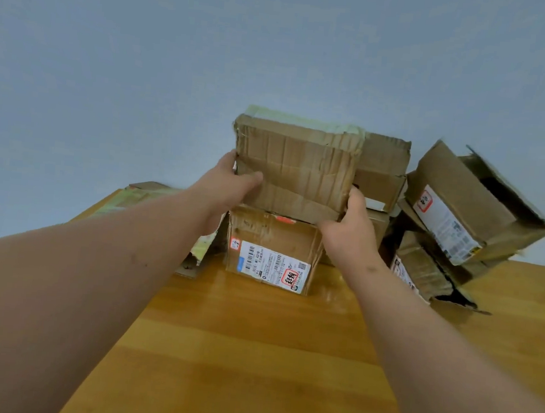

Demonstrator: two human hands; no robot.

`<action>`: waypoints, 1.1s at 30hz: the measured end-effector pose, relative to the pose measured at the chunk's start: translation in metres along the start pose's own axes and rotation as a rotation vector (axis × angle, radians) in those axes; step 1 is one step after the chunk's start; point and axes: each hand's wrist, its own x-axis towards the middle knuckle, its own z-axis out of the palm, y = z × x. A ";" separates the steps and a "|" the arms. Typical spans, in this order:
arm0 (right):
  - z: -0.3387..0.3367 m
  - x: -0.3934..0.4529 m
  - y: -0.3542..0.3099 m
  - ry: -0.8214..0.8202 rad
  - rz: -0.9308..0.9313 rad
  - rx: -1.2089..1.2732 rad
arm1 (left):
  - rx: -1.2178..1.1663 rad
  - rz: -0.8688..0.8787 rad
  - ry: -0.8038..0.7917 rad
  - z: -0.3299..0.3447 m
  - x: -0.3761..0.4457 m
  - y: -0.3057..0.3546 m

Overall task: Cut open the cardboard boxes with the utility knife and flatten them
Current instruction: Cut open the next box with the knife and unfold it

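A creased brown cardboard box (296, 167) with pale tape along its top stands on a labelled box (272, 249) at the back of the wooden table (251, 352). My left hand (230, 183) grips its left edge, thumb across the front face. My right hand (352, 223) holds its lower right corner with fingers curled behind the side. No utility knife is in view.
More boxes lean against the grey wall: an opened one with a white label (462, 209) at the right above a crushed box (423, 272), another (381, 169) behind the held box, and flattened cardboard (153, 202) at the left. The table's front stretch lies between my arms.
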 end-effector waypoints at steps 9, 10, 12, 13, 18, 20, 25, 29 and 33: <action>-0.037 -0.042 -0.015 0.044 -0.093 0.252 | -0.200 0.009 0.086 -0.010 -0.051 0.031; -0.042 -0.047 -0.018 0.023 -0.093 0.266 | -0.177 0.034 0.067 -0.012 -0.058 0.037; -0.050 -0.056 -0.025 -0.004 -0.106 0.275 | -0.125 0.079 0.030 -0.014 -0.073 0.050; -0.054 -0.061 -0.027 -0.003 -0.113 0.271 | -0.117 0.094 0.019 -0.015 -0.081 0.055; -0.071 -0.089 -0.030 0.036 -0.175 0.233 | -0.112 0.180 -0.008 -0.021 -0.116 0.059; -0.076 -0.100 -0.029 0.034 -0.187 0.232 | -0.099 0.195 -0.015 -0.022 -0.128 0.056; -0.081 -0.119 -0.021 0.015 -0.130 0.231 | -0.125 0.153 -0.097 -0.013 -0.151 0.045; -0.079 -0.122 -0.008 -0.014 -0.092 0.245 | -0.152 0.097 -0.160 -0.004 -0.153 0.032; -0.070 -0.118 0.006 -0.006 -0.065 0.246 | -0.184 0.033 -0.161 0.005 -0.144 0.016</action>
